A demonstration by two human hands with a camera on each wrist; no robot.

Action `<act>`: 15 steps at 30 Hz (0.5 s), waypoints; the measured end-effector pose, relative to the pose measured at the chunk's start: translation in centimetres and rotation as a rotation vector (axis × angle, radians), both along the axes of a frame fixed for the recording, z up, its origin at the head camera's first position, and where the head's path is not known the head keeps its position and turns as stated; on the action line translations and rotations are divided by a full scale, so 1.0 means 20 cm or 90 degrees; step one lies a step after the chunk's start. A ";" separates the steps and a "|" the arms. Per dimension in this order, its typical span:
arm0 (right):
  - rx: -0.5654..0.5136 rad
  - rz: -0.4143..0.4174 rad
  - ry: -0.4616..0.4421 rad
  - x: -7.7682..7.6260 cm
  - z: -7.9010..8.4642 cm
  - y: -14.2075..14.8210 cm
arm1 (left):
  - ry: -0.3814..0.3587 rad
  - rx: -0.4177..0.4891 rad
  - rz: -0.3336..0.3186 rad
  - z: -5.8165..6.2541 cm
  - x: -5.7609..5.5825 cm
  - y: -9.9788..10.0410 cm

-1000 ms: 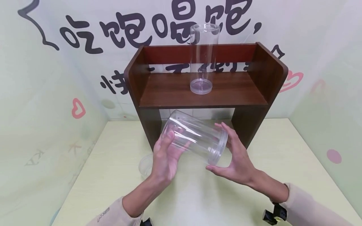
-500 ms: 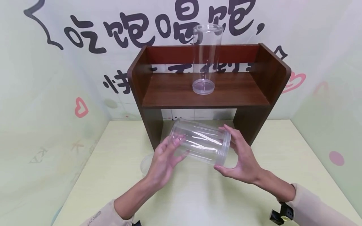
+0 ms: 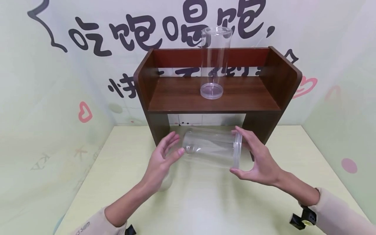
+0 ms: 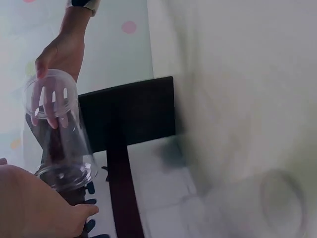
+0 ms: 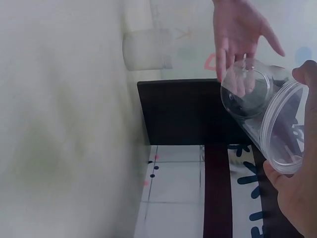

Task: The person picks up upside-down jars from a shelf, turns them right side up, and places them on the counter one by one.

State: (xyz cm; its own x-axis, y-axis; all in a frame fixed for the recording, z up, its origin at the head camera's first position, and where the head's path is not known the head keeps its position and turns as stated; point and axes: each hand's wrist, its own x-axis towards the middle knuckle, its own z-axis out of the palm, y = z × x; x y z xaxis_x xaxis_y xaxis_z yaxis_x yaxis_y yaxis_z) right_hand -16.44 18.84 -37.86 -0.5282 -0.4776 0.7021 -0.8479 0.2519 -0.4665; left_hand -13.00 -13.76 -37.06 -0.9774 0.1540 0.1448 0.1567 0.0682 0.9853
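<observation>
Hovering nearly horizontal above the pale table (image 3: 199,205), clear jar (image 3: 211,148) is gripped around its ridged end by the right hand (image 3: 261,160), left hand (image 3: 157,164) with fingers extended just beside its other end (contact unclear), a clear cylinder (image 3: 215,65) standing upright on the brown shelf unit (image 3: 176,96) behind.

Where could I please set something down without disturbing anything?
The shelf is bare on both sides of the tall jar. The table is bare between the shelf and the right wall. In front of the shelf it is crowded: the right grip holds a second jar, the left grip is beside it, and a third jar sits nearby on the table.
</observation>
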 end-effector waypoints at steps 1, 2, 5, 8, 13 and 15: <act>0.010 -0.003 0.002 0.00 0.01 0.01 | 0.023 -0.014 0.000 0.02 0.00 -0.01; 0.022 -0.008 0.006 -0.01 0.02 0.02 | 0.048 -0.028 0.001 0.04 -0.01 -0.02; 0.060 -0.017 0.016 -0.02 0.04 0.04 | 0.122 -0.080 0.010 0.10 -0.02 -0.05; 0.102 -0.024 0.026 -0.03 0.06 0.06 | 0.194 -0.141 0.030 0.16 -0.03 -0.08; 0.175 -0.043 0.017 -0.03 0.11 0.10 | 0.287 -0.195 0.054 0.27 -0.06 -0.12; 0.199 -0.049 0.018 -0.04 0.13 0.11 | 0.322 -0.210 0.062 0.32 -0.07 -0.13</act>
